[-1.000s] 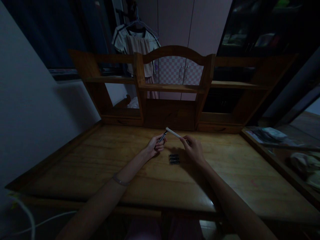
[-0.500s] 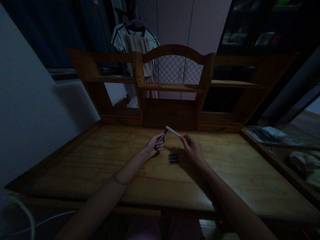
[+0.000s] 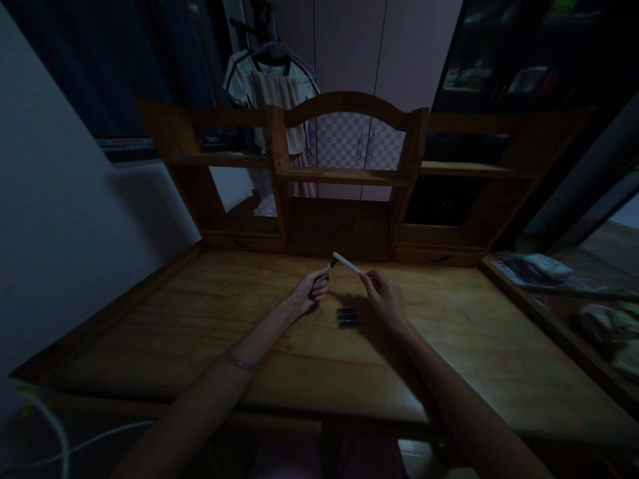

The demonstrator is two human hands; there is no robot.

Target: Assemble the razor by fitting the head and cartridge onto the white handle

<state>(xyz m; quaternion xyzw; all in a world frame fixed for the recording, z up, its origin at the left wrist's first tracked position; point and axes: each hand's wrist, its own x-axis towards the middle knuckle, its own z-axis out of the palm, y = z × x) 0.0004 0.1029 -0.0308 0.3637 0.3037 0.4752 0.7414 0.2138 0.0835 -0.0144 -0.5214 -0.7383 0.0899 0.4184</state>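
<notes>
In the head view, my left hand is closed around a slim, dark, pen-like piece that slants up to the right. My right hand pinches the lower end of a slim white stick, which slants up to the left. The tips of the two pieces meet or nearly meet above the desk; contact is too small to make out. Below and between my hands, several small dark sticks lie side by side on the wooden desk.
A wooden shelf unit with small drawers stands along the desk's back edge. To the right is a lower ledge with a pale packet and crumpled cloth. A white cable hangs at lower left. The room is dim.
The dark piece in my left hand shows less of its length, and the white stick has shifted very slightly to the right. Both hands stay almost in place.
</notes>
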